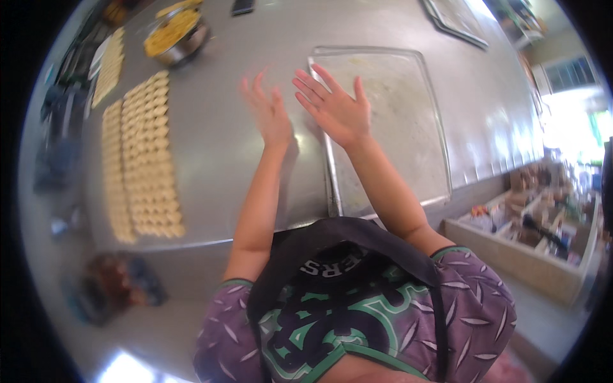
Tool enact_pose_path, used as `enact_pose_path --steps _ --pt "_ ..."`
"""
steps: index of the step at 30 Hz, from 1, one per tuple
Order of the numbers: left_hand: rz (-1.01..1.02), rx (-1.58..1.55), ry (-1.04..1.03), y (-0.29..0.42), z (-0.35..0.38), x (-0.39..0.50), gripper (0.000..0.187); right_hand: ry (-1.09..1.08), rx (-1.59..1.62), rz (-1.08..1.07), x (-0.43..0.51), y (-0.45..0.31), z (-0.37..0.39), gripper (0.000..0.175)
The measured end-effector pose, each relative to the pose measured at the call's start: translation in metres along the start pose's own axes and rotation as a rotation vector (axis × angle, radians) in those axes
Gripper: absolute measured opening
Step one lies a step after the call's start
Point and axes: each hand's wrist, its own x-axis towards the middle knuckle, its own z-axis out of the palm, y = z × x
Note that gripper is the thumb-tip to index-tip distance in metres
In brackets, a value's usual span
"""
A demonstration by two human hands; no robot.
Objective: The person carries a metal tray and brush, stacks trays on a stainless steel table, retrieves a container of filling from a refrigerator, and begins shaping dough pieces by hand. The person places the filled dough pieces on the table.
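Observation:
My left hand [270,117] is raised over the metal worktable [215,158], its fingers spread and blurred, with nothing in it. Close by on the right, my right hand [339,106] is held palm showing, fingers apart and bare of any object. It hangs above the left edge of a metal baking tray [397,119] with a worn, slightly stained surface. Another tray's rim peeks out beneath that one. To the left lie close rows of small pale dough pieces [148,158], out of reach of both hands.
A metal bowl [187,45] heaped with a yellow mixture [172,33] stands at the far left. More dough pieces [109,67] lie beyond the rows. A dark phone-like object [243,6] and another tray [457,21] are at the back. A compartmented wooden box [517,244] stands at right.

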Motion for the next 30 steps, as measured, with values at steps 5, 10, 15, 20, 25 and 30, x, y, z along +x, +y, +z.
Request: enact_pose_path --steps 5,10,15,20,25,30 --pt "-0.773 -1.173 -0.422 0.051 0.029 -0.038 0.062 0.218 -1.386 -0.289 -0.005 0.013 0.007 0.046" --pt "-0.927 -1.292 -0.724 0.104 0.024 -0.041 0.083 0.532 -1.878 -0.590 -0.022 -0.013 -0.016 0.038" --pt "-0.676 -1.443 -1.048 0.144 0.031 -0.050 0.082 0.953 -1.693 -0.759 -0.079 -0.068 -0.051 0.036" --pt "-0.026 -0.834 -1.041 0.177 0.070 -0.082 0.078 1.142 -2.084 -0.677 -0.142 -0.068 -0.049 0.048" --pt "0.451 -0.673 -0.922 0.206 0.138 -0.092 0.074 0.813 -2.033 -0.566 -0.179 -0.072 -0.027 0.073" --pt "0.466 -0.637 -0.839 0.236 0.233 -0.121 0.064 0.623 -2.048 -0.432 -0.249 -0.146 -0.036 0.081"
